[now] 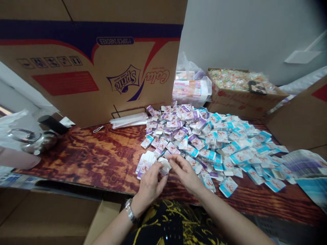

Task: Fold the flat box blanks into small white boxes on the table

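Near the table's front edge, my left hand (150, 182) grips a small white carton (165, 166) with its flap up. My right hand (182, 170) has its thumb and fingertips pinched at the carton's right side; how firmly they grip is hard to make out. A few purple-and-white cartons (145, 166) lie just left of and behind my left hand. Beyond both hands spreads a large heap of small boxes, purple-and-white ones (176, 124) at the left and blue-and-white ones (240, 156) at the right.
A big cardboard carton (89, 78) stands at the back left. Behind the heap are a plastic-wrapped pack (191, 91) and a box of wrapped sweets (237, 102). A metal kettle (41, 143) is at the far left, flat blue sheets (313, 189) at the right.
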Tool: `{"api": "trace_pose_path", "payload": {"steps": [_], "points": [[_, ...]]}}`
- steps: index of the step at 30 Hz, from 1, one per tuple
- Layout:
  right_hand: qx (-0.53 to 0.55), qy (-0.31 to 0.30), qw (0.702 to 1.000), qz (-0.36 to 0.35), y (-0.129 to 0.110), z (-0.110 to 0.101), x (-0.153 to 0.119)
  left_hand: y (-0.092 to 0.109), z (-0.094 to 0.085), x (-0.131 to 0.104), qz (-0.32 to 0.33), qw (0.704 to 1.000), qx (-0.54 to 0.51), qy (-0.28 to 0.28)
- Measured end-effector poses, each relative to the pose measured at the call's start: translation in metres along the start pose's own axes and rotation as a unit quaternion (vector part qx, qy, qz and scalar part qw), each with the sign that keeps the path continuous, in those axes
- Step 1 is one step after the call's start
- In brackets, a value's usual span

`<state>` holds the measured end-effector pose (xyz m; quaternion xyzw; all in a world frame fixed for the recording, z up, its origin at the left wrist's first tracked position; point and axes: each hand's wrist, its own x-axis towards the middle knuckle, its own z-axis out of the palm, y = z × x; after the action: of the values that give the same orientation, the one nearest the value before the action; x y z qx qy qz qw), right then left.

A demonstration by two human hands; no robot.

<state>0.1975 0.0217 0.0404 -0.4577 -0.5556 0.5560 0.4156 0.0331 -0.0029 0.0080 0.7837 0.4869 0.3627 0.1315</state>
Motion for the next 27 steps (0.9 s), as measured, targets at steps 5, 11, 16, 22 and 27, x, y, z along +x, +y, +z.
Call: {"api": "trace_pose_path", "payload": {"steps": [5, 11, 16, 22, 27], "points": [[-0.127, 0.006, 0.991, -0.049, -0.008, 0.002, 0.003, 0.002, 0.002, -0.002, -0.026, 1.000, 0.016, 0.000], [-0.214, 0.002, 0.965, -0.153, -0.010, 0.013, -0.014, 0.001, 0.007, -0.004, -0.053, 0.998, 0.029, -0.011], [-0.159, -0.050, 0.982, -0.093, -0.001, 0.011, -0.005, 0.003, 0.004, -0.001, -0.063, 0.998, 0.021, -0.025], [0.085, 0.148, 0.985, -0.008, 0.003, -0.019, 0.047, 0.004, -0.008, 0.002, -0.042, 0.996, 0.042, 0.062], [-0.333, -0.018, 0.942, -0.039, 0.038, -0.014, 0.027, -0.007, 0.013, -0.016, -0.042, 0.992, 0.054, -0.107]]}}
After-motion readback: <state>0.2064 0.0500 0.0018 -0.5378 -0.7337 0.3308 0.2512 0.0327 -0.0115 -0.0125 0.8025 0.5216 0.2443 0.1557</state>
